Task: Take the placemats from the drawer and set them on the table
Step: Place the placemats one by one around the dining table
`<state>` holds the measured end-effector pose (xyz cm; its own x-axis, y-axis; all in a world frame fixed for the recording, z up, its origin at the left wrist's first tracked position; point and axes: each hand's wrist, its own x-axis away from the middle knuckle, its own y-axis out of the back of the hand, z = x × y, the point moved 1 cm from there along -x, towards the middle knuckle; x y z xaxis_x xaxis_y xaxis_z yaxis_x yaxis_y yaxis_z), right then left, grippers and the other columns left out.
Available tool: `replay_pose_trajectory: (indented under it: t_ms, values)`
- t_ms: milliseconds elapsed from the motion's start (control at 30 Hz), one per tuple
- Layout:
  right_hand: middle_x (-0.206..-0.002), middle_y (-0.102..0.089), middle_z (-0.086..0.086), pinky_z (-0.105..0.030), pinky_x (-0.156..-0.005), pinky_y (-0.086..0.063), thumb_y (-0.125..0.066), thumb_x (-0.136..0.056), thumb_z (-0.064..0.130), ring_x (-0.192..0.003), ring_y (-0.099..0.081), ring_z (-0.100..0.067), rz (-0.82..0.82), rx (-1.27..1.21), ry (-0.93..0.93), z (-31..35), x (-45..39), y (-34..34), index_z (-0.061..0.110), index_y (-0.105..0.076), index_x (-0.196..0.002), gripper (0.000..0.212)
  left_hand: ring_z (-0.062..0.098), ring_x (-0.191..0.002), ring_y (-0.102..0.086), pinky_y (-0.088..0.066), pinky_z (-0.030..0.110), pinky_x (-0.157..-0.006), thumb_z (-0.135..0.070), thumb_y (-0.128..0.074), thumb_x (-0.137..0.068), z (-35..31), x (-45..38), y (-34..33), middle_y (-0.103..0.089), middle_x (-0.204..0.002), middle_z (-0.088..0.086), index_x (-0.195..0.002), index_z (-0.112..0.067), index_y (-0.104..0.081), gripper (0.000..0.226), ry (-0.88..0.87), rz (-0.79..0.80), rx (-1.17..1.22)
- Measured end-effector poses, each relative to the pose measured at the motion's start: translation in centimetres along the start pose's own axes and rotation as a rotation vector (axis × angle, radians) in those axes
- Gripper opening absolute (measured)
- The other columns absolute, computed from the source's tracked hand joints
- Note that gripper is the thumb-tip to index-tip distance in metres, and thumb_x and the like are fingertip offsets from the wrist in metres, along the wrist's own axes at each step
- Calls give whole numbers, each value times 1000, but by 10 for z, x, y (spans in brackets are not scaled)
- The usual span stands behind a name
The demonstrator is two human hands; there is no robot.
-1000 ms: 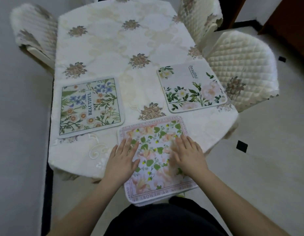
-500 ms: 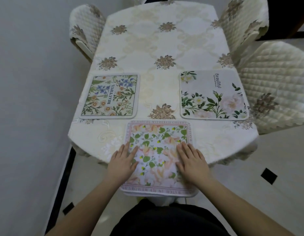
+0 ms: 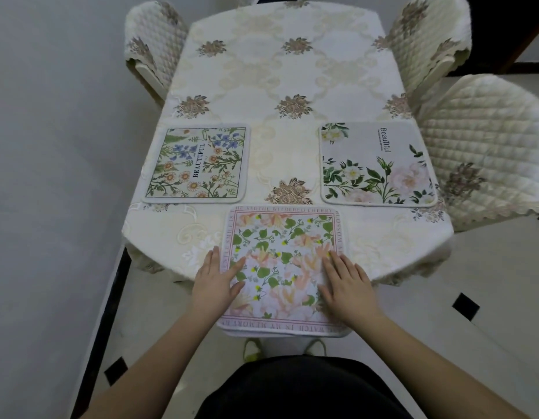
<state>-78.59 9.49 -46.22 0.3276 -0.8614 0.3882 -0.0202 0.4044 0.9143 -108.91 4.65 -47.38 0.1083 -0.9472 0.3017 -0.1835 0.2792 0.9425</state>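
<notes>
Pink-floral placemat at near table edge, near half overhanging, apparently. Left hand, right hand flat, fingers spread, pressing, not gripping. Thin, light, floppy; best held by side edges.

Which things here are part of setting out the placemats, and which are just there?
Part of the job:
pink-bordered placemat under both flat hands
left hand
right hand
blue-flower placemat
white-rose placemat
table

Just there:
quilted chairs
</notes>
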Motion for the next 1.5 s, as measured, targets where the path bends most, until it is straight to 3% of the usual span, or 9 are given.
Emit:
replay_pose_trajectory:
  t_ms: [167,333,533,733,833,967,1233,1333,1500]
  values:
    - [-147,-46,-15,-50,-107,-38,-31,-88,50,-135,-45,-33,13,33,-71,3,11,-2,14,-50,-141,67,50,-138,-39,-37,54,-108,-45,-66,-92,2,-2,-6,-34,-151,34,-145,-35,-48,58,-9,-25,5]
    - [-144,-45,-27,-52,-107,-36,-34,-88,49,-134,-42,-43,-24,11,-143,5,13,-2,23,-48,-143,62,55,-119,-55,-50,59,-91,-33,-84,-77,-1,-2,-13,-51,-133,40,-132,-26,-65,59,-25,-86,-25]
    - [-160,-15,-19,-44,-119,-12,-38,-99,45,-148,-12,-33,-33,-100,-168,9,12,0,30,-18,-153,60,50,-137,-39,-37,58,-107,-30,-76,-86,-6,4,-4,-38,-149,34,-135,-23,-62,51,-12,-108,93]
    - [-159,-18,-14,-43,-119,-14,-44,-98,46,-147,-15,-30,-29,-248,-188,9,11,8,28,-17,-154,65,48,-108,-65,-53,59,-84,-11,-94,-57,-18,12,7,-56,-132,34,-122,-14,-70,69,-68,-179,144]
    - [-156,-30,-8,-40,-117,-21,-52,-96,39,-144,-25,-25,-143,-439,-197,9,11,16,23,-23,-153,65,42,-120,-59,-52,49,-91,-7,-79,-78,-27,21,20,-39,-152,26,-139,-18,-57,65,-127,-238,373]
    - [-145,-42,3,-41,-106,-43,-52,-98,29,-128,-47,-16,-332,-896,-242,12,17,22,23,-32,-148,54,16,-145,-30,-28,18,-104,-11,-57,-98,-29,26,35,-27,-160,1,-147,-27,-42,55,-9,-221,709]
    - [-112,-60,2,-21,-60,-46,-57,-96,21,-90,-64,-8,-319,-1139,-472,9,20,24,21,-42,-138,45,16,-134,-42,-33,30,-110,-5,-59,-94,-17,25,34,-43,-145,0,-147,-18,-42,58,163,-196,920]
    - [-109,-63,3,-24,-63,-49,-57,-96,24,-87,-63,-8,-228,-1077,-482,8,19,23,21,-47,-136,42,21,-128,-52,-46,42,-105,-12,-61,-92,-12,20,32,-46,-145,-4,-149,-23,-38,62,239,-183,996]
    - [-110,-69,3,-28,-69,-55,-57,-96,25,-91,-66,-12,-143,-1041,-449,11,15,24,19,-58,-122,26,22,-106,-68,-56,38,-86,-10,-64,-94,-7,10,39,-61,-127,-7,-147,-21,-41,59,353,-52,1155]
